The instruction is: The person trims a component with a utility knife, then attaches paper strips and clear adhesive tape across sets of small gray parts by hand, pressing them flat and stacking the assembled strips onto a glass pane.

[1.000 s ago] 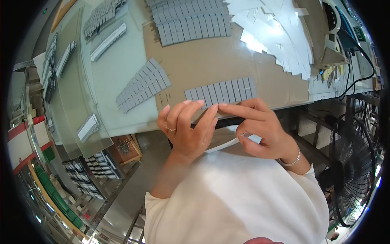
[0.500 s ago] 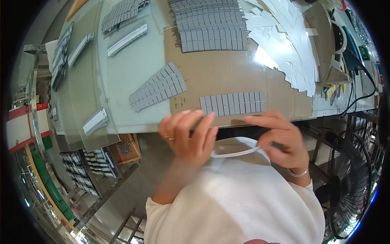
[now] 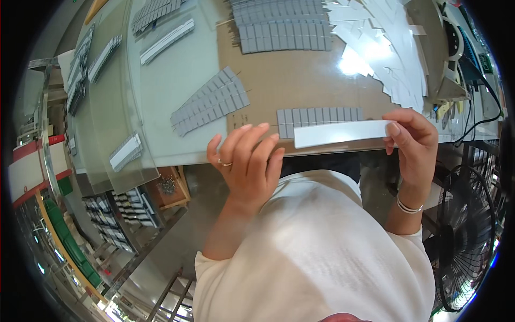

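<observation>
Along the near edge of a glass-topped table (image 3: 177, 102), rows of small grey strips (image 3: 210, 101) lie over brown cardboard (image 3: 300, 80), with white paper pieces (image 3: 386, 48) beyond and a black fan (image 3: 465, 236) at the right. Half a second ago both hands were together at the edge; now they are apart. Right hand (image 3: 413, 142) pinches one end of a long white strip (image 3: 340, 133). Left hand (image 3: 248, 163) is loosely open, empty, fingertips at the table edge.

free: bare cardboard (image 3: 300, 80) mid-bench | blocked: grey pad rows (image 3: 210, 101) left, paper pile (image 3: 386, 48) right
</observation>
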Demonstrator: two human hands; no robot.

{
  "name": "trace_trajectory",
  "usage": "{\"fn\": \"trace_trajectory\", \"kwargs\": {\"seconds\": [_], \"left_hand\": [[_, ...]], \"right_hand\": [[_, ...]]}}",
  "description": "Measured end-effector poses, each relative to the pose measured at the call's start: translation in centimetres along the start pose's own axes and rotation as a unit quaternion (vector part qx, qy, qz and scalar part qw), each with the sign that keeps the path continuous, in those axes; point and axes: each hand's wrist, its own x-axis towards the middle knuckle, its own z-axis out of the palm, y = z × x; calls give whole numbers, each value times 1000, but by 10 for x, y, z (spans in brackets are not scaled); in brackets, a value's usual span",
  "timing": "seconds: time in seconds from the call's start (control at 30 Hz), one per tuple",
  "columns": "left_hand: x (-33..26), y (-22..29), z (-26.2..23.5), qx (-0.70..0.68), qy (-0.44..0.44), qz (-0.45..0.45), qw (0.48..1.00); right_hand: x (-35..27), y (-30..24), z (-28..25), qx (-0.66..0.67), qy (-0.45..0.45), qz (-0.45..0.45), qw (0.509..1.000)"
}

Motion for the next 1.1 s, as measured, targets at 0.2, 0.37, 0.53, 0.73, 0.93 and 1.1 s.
{"fn": "trace_trajectory", "kwargs": {"seconds": [0.2, 0.37, 0.53, 0.73, 0.93, 1.1], "left_hand": [[-2, -3, 2, -12, -20, 18, 1000], [-4, -4, 2, -18, -23, 16, 999], [-1, -2, 0, 11, -27, 17, 999], [3, -1, 2, 7, -23, 28, 999], [-2, -1, -4, 53, -49, 24, 997], [-2, -3, -5, 48, -59, 42, 996]], "right_hand": [[8, 20, 20, -56, -8, 35, 998], [7, 20, 23, -84, -22, 34, 996], [10, 15, 26, -108, -21, 59, 992], [8, 13, 25, -117, -6, 58, 991], [-2, 1, -10, -74, 146, -73, 984], [-28, -16, -71, -216, 378, -202, 877]]}}
